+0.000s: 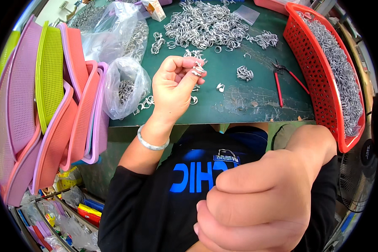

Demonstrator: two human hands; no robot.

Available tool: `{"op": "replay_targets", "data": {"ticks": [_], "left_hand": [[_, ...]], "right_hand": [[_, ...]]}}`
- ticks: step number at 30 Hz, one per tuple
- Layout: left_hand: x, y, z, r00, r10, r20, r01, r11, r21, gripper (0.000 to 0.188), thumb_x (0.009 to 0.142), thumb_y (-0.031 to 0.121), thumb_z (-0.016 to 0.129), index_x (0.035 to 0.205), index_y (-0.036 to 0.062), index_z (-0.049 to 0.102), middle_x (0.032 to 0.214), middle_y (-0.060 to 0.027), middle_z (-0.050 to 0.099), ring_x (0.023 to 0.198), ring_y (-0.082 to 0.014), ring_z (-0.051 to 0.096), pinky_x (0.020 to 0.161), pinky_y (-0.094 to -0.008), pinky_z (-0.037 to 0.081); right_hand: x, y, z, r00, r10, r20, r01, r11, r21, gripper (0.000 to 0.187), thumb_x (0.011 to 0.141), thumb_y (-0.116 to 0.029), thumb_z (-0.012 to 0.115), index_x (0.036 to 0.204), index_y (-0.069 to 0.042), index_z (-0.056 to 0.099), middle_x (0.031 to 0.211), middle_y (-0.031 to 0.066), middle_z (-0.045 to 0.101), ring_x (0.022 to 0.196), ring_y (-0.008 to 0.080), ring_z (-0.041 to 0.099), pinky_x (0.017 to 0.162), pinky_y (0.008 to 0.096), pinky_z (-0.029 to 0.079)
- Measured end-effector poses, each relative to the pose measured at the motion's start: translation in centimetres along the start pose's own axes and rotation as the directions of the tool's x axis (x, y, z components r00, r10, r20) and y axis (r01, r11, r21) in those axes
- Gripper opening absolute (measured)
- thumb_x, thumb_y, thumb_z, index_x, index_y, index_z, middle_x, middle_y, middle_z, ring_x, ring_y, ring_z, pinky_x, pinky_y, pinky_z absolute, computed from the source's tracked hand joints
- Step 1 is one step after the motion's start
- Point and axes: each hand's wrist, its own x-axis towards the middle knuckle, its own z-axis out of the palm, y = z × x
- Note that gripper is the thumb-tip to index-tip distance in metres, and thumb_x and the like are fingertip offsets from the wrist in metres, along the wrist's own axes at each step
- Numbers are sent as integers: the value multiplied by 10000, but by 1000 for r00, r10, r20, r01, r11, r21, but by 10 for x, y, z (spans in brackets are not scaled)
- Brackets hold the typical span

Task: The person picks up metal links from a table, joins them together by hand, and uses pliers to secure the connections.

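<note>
My left hand (172,90), with a pale bangle on the wrist, is raised over the near edge of the green table. Its thumb and fingers pinch a small silvery metal ring (198,68). My right hand (260,197) is a closed fist held up close to the camera in front of my dark shirt; whatever its curled fingers might hold is hidden. On the table, a small heap of rings (245,73) and a single ring (220,87) lie right of my left hand. More rings (147,103) lie below and behind that hand, partly covered by it.
A large pile of rings (206,25) covers the far table. Red-handled pliers (279,86) lie open at right, beside a red basket (300,46) full of rings. Clear plastic bags (113,40) and stacked coloured baskets (50,71) stand at left.
</note>
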Motion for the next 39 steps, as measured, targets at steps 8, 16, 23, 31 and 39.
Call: {"op": "replay_targets", "data": {"ticks": [8,16,23,31,39], "left_hand": [[-2,-5,3,983,167,74,-179,964,199,159,763,-107,505,887,-13,538,892,-71,572,719,-87,550,617,-208,469],[1,-6,3,888,425,176,-446,705,551,166,687,-108,548,808,3,574,805,-92,590,689,-132,571,598,-213,467],[-3,-2,10,999,-19,49,1,935,353,117,772,-51,552,886,-24,558,799,-58,594,708,-91,566,597,-193,455],[-1,-1,15,984,-171,51,157,967,202,104,779,-17,568,882,-24,561,793,-66,600,675,-99,577,575,-205,470],[-2,-1,15,969,-220,110,206,970,126,84,793,-18,550,875,-28,564,750,-55,596,638,-85,555,573,-193,457]], "right_hand": [[12,-14,-31,969,61,239,-82,993,80,62,569,-122,549,583,-62,552,633,43,550,510,140,472,474,235,368],[8,-42,-21,911,384,-153,-409,888,-209,145,515,-119,555,605,-10,586,632,88,566,546,186,526,488,279,443],[0,-33,-10,929,254,-268,-246,967,63,136,495,-72,546,585,28,563,630,114,535,524,212,506,470,305,434],[3,-15,-20,984,174,-21,-170,977,126,178,539,-43,393,591,-10,560,638,86,539,521,181,489,464,281,403],[-73,25,-33,518,853,61,-735,481,-478,236,747,-83,593,958,-13,516,795,128,566,740,274,583,614,328,466]]}}
